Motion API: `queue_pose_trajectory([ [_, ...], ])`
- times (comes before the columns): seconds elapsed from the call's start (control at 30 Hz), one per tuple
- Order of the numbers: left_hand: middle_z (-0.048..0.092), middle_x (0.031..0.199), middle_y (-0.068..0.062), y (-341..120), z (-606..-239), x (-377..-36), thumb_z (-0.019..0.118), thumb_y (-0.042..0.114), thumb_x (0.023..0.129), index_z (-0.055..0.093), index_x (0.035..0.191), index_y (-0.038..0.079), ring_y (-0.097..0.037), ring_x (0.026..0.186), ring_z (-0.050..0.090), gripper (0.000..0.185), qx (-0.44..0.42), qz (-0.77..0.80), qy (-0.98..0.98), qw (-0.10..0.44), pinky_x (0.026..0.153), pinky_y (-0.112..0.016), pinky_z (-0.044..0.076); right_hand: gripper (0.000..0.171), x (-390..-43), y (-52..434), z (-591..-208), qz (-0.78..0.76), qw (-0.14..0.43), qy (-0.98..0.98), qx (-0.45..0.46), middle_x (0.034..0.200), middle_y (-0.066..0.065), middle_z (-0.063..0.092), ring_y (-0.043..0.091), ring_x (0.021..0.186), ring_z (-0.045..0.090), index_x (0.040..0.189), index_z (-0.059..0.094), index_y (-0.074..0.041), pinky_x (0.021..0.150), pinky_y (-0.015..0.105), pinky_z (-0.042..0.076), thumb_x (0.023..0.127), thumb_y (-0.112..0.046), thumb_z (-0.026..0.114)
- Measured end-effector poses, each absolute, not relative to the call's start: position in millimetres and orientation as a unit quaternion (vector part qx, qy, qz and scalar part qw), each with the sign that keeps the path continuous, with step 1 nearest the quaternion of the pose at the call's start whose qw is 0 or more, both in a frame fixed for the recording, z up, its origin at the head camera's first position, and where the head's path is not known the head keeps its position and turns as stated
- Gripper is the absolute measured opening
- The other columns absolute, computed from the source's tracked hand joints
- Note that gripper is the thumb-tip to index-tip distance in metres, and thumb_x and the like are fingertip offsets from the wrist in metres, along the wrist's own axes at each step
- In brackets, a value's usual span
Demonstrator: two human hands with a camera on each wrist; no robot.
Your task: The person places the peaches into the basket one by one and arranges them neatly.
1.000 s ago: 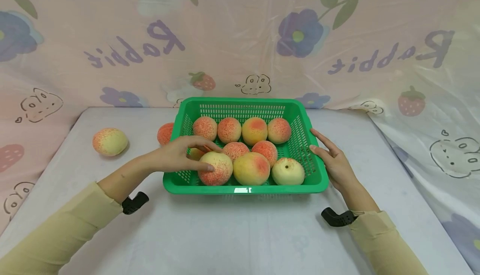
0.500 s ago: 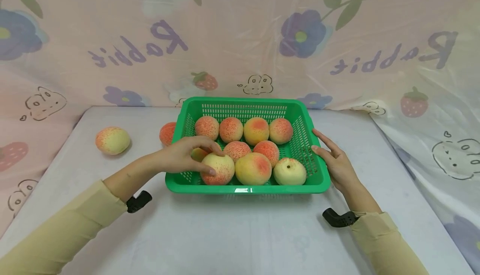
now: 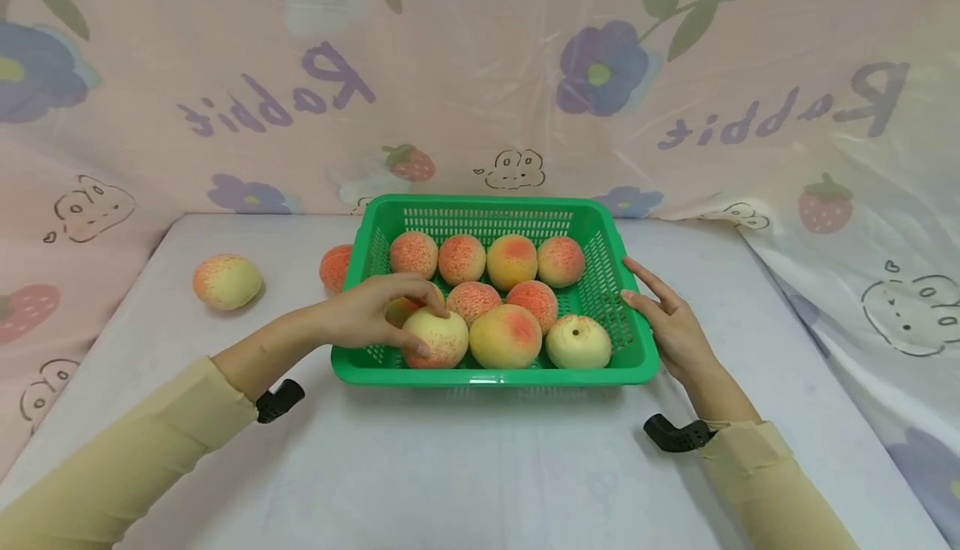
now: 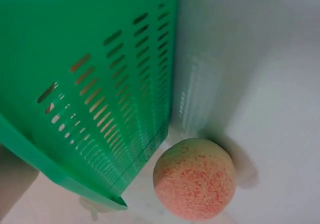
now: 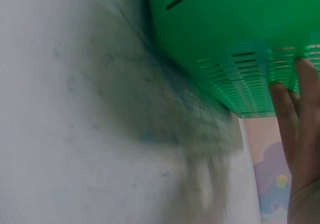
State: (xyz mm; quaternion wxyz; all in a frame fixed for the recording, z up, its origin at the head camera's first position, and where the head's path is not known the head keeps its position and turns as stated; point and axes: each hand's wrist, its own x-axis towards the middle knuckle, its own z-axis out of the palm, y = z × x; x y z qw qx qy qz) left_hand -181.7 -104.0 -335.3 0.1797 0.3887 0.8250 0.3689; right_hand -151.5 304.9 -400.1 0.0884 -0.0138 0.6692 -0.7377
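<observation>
A green slotted basket [image 3: 495,377] holds several peaches in rows. At its front left corner my left hand [image 3: 367,312] reaches over the rim and grips a pale yellow peach with red speckles [image 3: 448,335], thumb on the near side and fingers over the top. Beside that one lies a yellow peach with a red blush [image 3: 504,337]. My right hand [image 3: 675,333] holds the basket's right side, its thumb at the rim. In the right wrist view, fingers [image 5: 306,93] of that hand touch the slotted outer wall. The left wrist view does not show the held peach.
Outside the basket on the left, a yellow-red peach [image 3: 227,282] and a redder peach [image 3: 335,267] lie on the white table [image 3: 465,467]; the redder one is partly behind the basket. A printed curtain [image 3: 465,75] hangs behind the table.
Over the last second the head view has shifted slightly. The left hand's thumb and finger sit a little lower on the peach. The right hand stays on the basket's side.
</observation>
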Motion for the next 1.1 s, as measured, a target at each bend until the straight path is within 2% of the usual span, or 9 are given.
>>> queue_pose_trajectory([
  [0.33, 0.061, 0.119, 0.009, -111.3, -339.4, -182.9, 0.081, 0.026, 0.078, 0.066, 0.113, 0.025, -0.016, 0.113, 0.052, 0.038, 0.342, 0.406, 0.819, 0.219, 0.094, -0.043, 0.049, 0.056, -152.8, 304.4, -403.1, -0.738, 0.094, 0.668, -0.016, 0.099, -0.005, 0.072, 0.01, 0.08, 0.07, 0.151, 0.03, -0.027, 0.066, 0.026, 0.058, 0.1, -0.019, 0.052],
  [0.47, 0.062, 0.122, 0.004, -115.2, -337.2, -183.7, 0.077, 0.028, 0.082, 0.065, 0.118, 0.021, -0.019, 0.116, 0.056, 0.039, 0.314, 0.434, 0.81, 0.24, 0.099, -0.041, 0.048, 0.056, -152.3, 305.4, -403.2, -0.735, 0.09, 0.672, -0.015, 0.1, -0.005, 0.072, 0.01, 0.081, 0.07, 0.151, 0.03, -0.028, 0.067, 0.026, 0.058, 0.1, -0.02, 0.052],
  [0.57, 0.062, 0.125, -0.001, -119.8, -335.0, -184.4, 0.077, 0.028, 0.083, 0.063, 0.122, 0.017, -0.022, 0.115, 0.059, 0.044, 0.294, 0.454, 0.804, 0.246, 0.098, -0.038, 0.049, 0.056, -152.0, 305.7, -403.1, -0.732, 0.09, 0.675, -0.015, 0.101, -0.005, 0.071, 0.01, 0.082, 0.07, 0.151, 0.029, -0.028, 0.067, 0.026, 0.058, 0.1, -0.021, 0.052],
  [0.73, 0.062, 0.126, -0.004, -129.3, -332.1, -184.6, 0.076, 0.026, 0.083, 0.061, 0.125, 0.014, -0.023, 0.115, 0.059, 0.047, 0.278, 0.471, 0.807, 0.224, 0.097, -0.036, 0.05, 0.056, -151.6, 305.6, -402.8, -0.731, 0.087, 0.677, -0.015, 0.102, -0.006, 0.071, 0.01, 0.083, 0.07, 0.151, 0.029, -0.028, 0.068, 0.026, 0.058, 0.1, -0.02, 0.052],
  [0.97, 0.06, 0.124, -0.011, -141.0, -331.8, -184.8, 0.074, 0.023, 0.085, 0.061, 0.123, 0.008, -0.029, 0.114, 0.058, 0.043, 0.257, 0.48, 0.821, 0.17, 0.094, -0.042, 0.049, 0.057, -150.7, 305.6, -401.4, -0.73, 0.086, 0.678, -0.014, 0.102, -0.006, 0.071, 0.01, 0.084, 0.07, 0.152, 0.029, -0.028, 0.068, 0.027, 0.058, 0.1, -0.021, 0.052],
  [1.1, 0.058, 0.127, -0.009, -151.1, -332.4, -184.2, 0.07, 0.024, 0.089, 0.061, 0.123, 0.01, -0.029, 0.118, 0.056, 0.038, 0.217, 0.511, 0.821, 0.137, 0.095, -0.036, 0.049, 0.057, -150.4, 305.0, -400.0, -0.728, 0.087, 0.68, -0.012, 0.103, -0.006, 0.07, 0.01, 0.085, 0.07, 0.152, 0.029, -0.028, 0.07, 0.026, 0.058, 0.1, -0.021, 0.052],
])
